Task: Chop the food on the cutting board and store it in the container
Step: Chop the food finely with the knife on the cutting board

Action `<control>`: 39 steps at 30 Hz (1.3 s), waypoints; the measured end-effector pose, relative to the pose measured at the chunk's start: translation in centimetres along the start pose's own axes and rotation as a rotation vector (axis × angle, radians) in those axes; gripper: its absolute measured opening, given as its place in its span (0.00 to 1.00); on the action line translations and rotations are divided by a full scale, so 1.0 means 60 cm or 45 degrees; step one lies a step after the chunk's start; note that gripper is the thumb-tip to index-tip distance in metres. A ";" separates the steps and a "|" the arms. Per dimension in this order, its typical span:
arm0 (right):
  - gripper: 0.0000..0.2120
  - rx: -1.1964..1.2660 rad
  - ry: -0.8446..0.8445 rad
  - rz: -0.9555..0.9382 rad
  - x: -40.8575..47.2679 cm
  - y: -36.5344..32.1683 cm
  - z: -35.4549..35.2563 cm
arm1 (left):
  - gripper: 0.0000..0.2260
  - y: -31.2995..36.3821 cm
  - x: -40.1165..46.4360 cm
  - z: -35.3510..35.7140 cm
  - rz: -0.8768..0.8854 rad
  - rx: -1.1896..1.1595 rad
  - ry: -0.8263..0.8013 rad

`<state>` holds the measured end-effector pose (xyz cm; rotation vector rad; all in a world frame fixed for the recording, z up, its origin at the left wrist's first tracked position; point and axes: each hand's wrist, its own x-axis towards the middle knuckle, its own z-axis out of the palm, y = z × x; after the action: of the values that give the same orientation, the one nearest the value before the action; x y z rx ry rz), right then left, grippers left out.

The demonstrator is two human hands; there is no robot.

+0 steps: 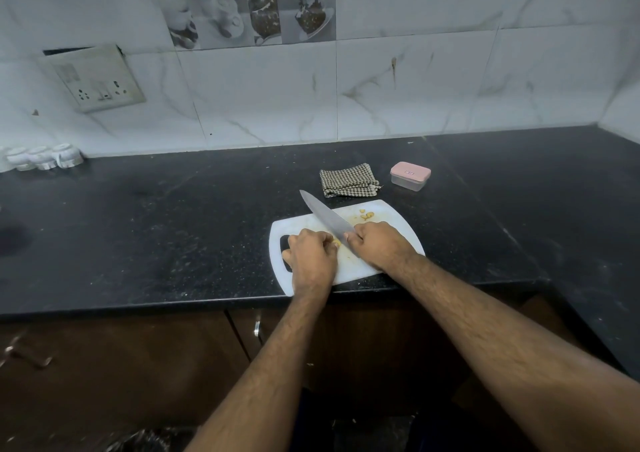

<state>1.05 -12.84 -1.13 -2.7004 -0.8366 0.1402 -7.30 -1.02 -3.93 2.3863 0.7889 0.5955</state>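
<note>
While my right hand (375, 244) grips the chef's knife (325, 217), blade angled toward upper left, my left hand (311, 256) pinches the yellowish food (336, 243) at frame centre on the white cutting board (388, 214); the lidded container (409, 176) waits upper right.

No writing can be read anywhere. The pink lid of the container (410, 172), which sits just to the right of the checked cloth (348, 180), carries a small dark mark near its middle, but it is too small and blurred to make out. The picture tiles (246, 7) on the wall far behind the cloth show cups and desserts, with no legible lettering.
</note>
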 end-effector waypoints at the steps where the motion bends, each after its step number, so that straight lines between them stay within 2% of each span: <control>1: 0.19 -0.007 -0.005 -0.003 0.001 0.000 0.000 | 0.08 0.000 0.000 0.000 -0.014 -0.011 0.005; 10: 0.16 -0.013 0.010 -0.007 -0.002 -0.005 -0.001 | 0.07 -0.004 0.002 0.002 -0.009 -0.072 -0.045; 15: 0.18 -0.028 0.020 0.002 -0.002 -0.016 -0.002 | 0.07 -0.003 0.002 0.000 0.000 -0.056 -0.045; 29: 0.16 -0.307 0.014 -0.012 0.003 -0.050 0.000 | 0.07 -0.005 -0.001 -0.002 0.018 -0.065 -0.049; 35: 0.16 -0.051 0.005 0.064 0.003 -0.031 0.001 | 0.06 -0.004 -0.003 -0.005 0.000 -0.089 -0.055; 39: 0.15 -0.034 0.029 0.037 -0.005 -0.027 0.000 | 0.07 -0.001 -0.005 -0.008 0.015 -0.075 -0.054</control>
<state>-0.04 -11.74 -0.61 -2.7346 -0.7983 0.1059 -7.79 -1.02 -3.69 2.3433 0.7302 0.5636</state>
